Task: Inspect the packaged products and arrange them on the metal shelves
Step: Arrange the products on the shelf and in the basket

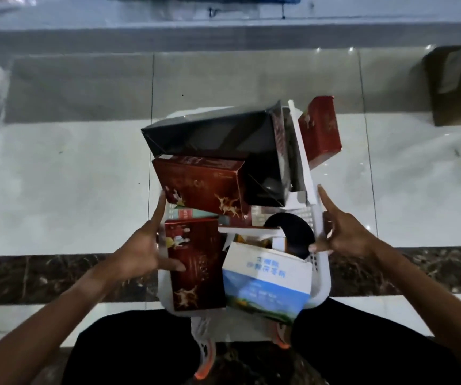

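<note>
Packaged products (204, 187) piled in a white basket (319, 290) on the tiled floor (70, 176).
Head view: I see my left hand (143, 251) and right hand (343, 232) flanking the basket, fingers spread, gripping nothing; a blue-and-white carton (265, 282) leans nearest me.

Red boxes (201, 184), a black box (209, 134) and a blue-white carton (265, 282) lie heaped (tilted) in a white basket (319, 290).
</note>
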